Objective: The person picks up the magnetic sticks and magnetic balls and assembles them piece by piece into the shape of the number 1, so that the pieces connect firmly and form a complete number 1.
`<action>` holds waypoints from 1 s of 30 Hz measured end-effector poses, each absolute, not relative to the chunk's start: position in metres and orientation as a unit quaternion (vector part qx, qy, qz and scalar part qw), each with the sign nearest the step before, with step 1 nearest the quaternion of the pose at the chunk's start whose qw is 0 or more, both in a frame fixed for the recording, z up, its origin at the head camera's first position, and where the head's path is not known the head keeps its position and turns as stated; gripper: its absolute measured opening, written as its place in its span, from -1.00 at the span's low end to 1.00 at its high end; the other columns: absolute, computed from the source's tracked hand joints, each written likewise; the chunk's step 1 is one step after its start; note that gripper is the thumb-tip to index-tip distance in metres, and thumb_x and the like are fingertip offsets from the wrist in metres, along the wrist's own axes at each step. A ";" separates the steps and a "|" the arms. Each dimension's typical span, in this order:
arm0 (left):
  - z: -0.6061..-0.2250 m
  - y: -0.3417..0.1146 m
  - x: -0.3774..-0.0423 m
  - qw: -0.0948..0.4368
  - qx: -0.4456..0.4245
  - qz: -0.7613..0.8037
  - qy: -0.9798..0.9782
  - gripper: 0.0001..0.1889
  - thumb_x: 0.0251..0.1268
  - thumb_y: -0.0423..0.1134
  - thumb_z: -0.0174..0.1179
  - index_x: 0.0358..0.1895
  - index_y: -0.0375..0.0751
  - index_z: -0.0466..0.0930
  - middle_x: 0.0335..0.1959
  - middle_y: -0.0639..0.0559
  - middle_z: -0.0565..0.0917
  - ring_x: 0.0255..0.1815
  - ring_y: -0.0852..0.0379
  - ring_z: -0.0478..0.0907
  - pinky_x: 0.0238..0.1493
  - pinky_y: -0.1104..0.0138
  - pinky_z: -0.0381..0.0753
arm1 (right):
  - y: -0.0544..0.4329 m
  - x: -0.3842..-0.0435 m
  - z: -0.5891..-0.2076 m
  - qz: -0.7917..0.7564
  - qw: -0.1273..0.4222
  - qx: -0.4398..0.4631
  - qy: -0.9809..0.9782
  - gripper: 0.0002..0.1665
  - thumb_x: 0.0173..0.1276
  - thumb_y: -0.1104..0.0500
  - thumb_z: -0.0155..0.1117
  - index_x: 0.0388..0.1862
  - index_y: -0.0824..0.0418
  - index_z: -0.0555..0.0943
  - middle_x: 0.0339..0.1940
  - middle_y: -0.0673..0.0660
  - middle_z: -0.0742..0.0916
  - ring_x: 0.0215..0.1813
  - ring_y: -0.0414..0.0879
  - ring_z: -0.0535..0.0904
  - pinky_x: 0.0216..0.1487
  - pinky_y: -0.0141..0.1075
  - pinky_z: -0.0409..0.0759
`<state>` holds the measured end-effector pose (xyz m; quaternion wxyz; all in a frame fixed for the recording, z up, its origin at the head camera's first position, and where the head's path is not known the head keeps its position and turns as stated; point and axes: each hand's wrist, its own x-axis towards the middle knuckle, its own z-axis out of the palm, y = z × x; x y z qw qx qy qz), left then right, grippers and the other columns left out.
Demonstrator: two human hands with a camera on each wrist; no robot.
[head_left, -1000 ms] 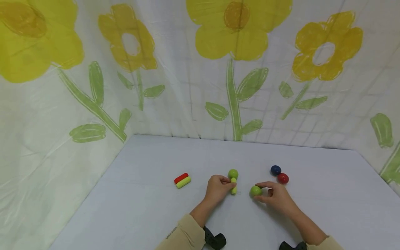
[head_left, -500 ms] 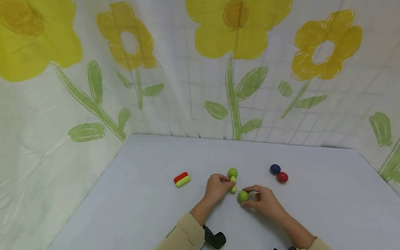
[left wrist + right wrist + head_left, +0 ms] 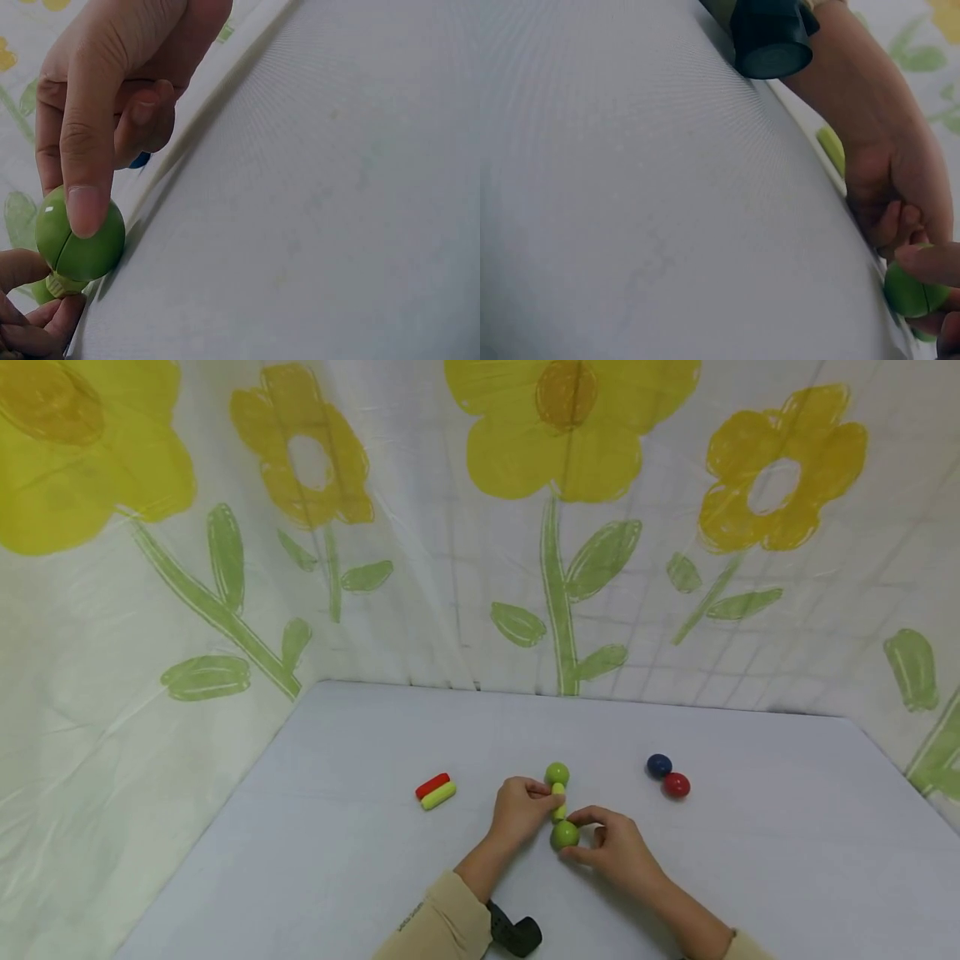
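Note:
My left hand [image 3: 519, 812] pinches a short yellow-green stick [image 3: 558, 808] that lies on the table, pointing away from me. At its far end sits a green ball [image 3: 557, 773]. A second green ball [image 3: 565, 836] is pinched between the thumb and fingers of my right hand [image 3: 617, 850], at the stick's near end. In the left wrist view this green ball [image 3: 81, 234] has a seam line and meets the ribbed tip of the stick [image 3: 63, 285]; whether they are joined I cannot tell. The right wrist view shows the same ball [image 3: 913, 291] partly behind fingers.
A red stick [image 3: 432, 786] and a yellow-green stick [image 3: 438, 795] lie side by side left of my hands. A dark blue ball [image 3: 659, 766] and a red ball [image 3: 677, 785] touch each other at the right. A flowered cloth [image 3: 450, 568] hangs behind the white table [image 3: 337, 860].
My right hand has moved left with the green ball, bringing it from apart on the right up to the stick's near end. The left hand has stayed in place.

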<state>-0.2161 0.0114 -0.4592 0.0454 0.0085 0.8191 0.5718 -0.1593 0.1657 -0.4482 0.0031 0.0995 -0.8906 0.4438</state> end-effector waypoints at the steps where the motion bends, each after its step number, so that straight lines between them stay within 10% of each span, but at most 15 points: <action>1: -0.459 0.011 -0.216 0.046 0.009 0.572 0.819 -0.78 0.01 -0.18 0.38 -0.38 -0.29 0.67 -0.48 0.03 0.69 -0.45 0.29 0.54 -0.45 0.47 0.48 | 0.165 -0.159 -0.448 0.445 0.003 0.099 -0.890 -0.56 -0.08 0.19 0.52 -0.17 0.26 0.62 -0.24 0.13 0.72 -0.70 -0.38 0.20 -0.67 -0.47 0.20; 30: -0.457 0.010 -0.216 0.042 0.016 0.575 0.817 -0.76 0.03 -0.16 0.36 -0.38 -0.30 0.67 -0.49 0.03 0.69 -0.46 0.30 0.53 -0.46 0.48 0.48 | 0.158 -0.161 -0.449 0.457 0.017 0.071 -0.886 -0.59 -0.11 0.23 0.54 -0.24 0.16 0.58 -0.21 0.09 0.68 -0.72 -0.36 0.23 -0.66 -0.47 0.22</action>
